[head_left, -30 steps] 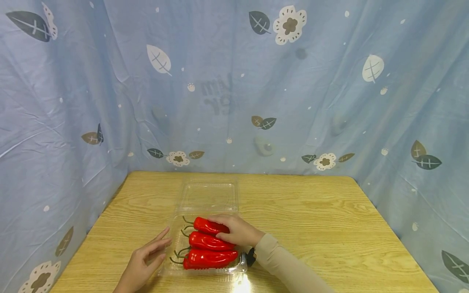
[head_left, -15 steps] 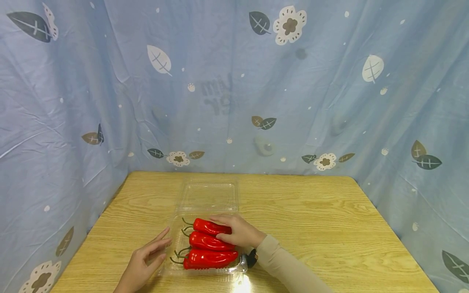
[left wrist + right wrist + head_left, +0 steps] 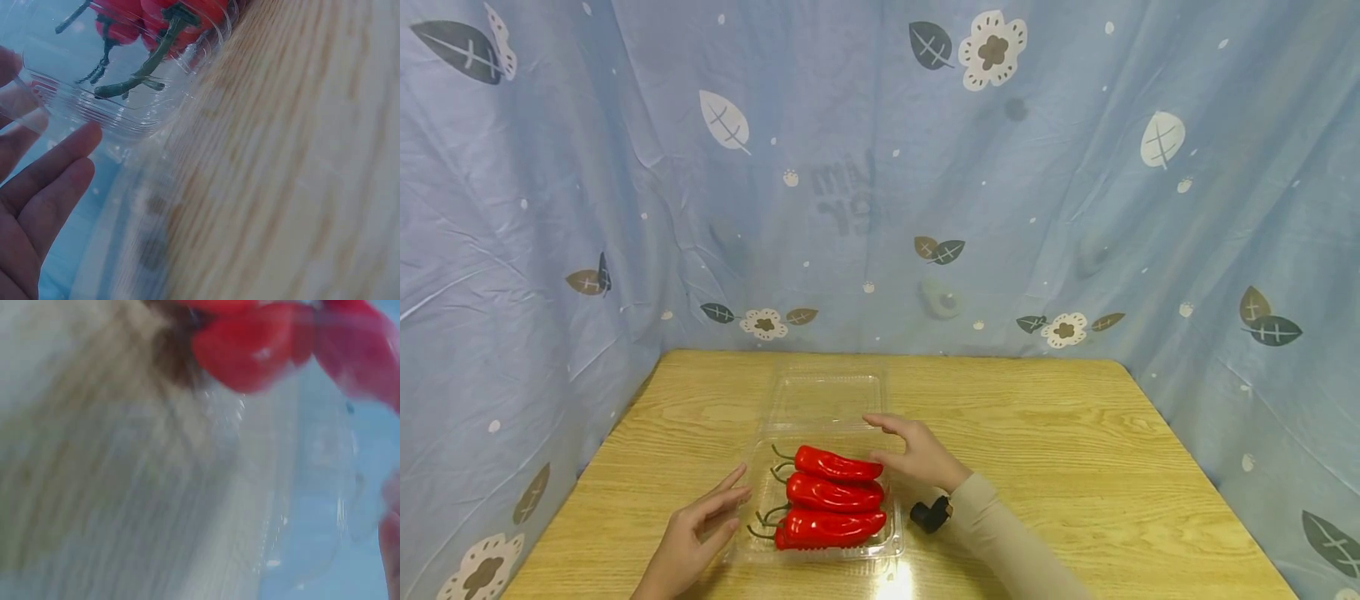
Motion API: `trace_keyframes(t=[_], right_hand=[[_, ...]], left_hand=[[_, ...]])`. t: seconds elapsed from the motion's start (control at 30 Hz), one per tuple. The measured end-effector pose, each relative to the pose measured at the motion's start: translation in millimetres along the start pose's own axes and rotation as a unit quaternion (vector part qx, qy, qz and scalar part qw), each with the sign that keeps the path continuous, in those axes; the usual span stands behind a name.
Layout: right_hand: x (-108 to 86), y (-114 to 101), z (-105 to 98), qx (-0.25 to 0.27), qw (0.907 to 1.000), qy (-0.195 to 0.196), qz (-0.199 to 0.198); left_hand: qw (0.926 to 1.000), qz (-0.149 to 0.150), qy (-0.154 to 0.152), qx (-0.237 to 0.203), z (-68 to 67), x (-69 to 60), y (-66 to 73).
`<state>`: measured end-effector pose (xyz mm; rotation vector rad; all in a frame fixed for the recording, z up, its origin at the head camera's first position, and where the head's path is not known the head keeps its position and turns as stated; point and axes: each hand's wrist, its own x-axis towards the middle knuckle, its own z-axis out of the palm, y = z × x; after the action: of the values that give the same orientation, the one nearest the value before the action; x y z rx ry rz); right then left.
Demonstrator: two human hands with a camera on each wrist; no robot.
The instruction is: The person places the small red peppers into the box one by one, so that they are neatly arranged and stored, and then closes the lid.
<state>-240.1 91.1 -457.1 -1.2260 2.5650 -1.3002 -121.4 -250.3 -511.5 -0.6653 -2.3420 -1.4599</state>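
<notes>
Several glossy red peppers (image 3: 831,492) with green stems lie side by side in a clear plastic clamshell box (image 3: 891,546). Their stems point left. Its lid (image 3: 827,400) is folded back, flat on the table behind. My left hand (image 3: 688,533) is at the box's left side, fingers extended. In the left wrist view, the fingertips (image 3: 84,140) are at the ribbed plastic wall, some seen through it; firm contact is unclear. My right hand (image 3: 921,454) hovers by the box's right back corner, thumb near the rearmost pepper's tip, fingers spread and holding nothing. The right wrist view is blurred.
The box stands on a wood-grain table (image 3: 1037,433). A blue curtain (image 3: 880,208) with leaf and flower prints encloses the back and both sides. A small black object (image 3: 931,514) is beside my right sleeve, right of the box.
My right hand has come off the rear peppers and moved right and back, uncovering their tips. The peppers stay in the box, and my left hand has not visibly moved.
</notes>
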Motion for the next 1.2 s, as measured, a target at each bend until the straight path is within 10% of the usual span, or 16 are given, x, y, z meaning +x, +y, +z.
trace_keyframes(t=[0.9,1.2], right_hand=[[16.1,25.7,-29.1,0.093,0.9869,0.061,0.117],[33.6,72.8,-14.7,0.097,0.9812,0.077,0.148]], left_hand=[[0.9994,0.032,-0.005,-0.011,0.5,-0.5,-3.1],[0.9998,0.017,-0.002,-0.011,0.3,-0.8,-4.1]])
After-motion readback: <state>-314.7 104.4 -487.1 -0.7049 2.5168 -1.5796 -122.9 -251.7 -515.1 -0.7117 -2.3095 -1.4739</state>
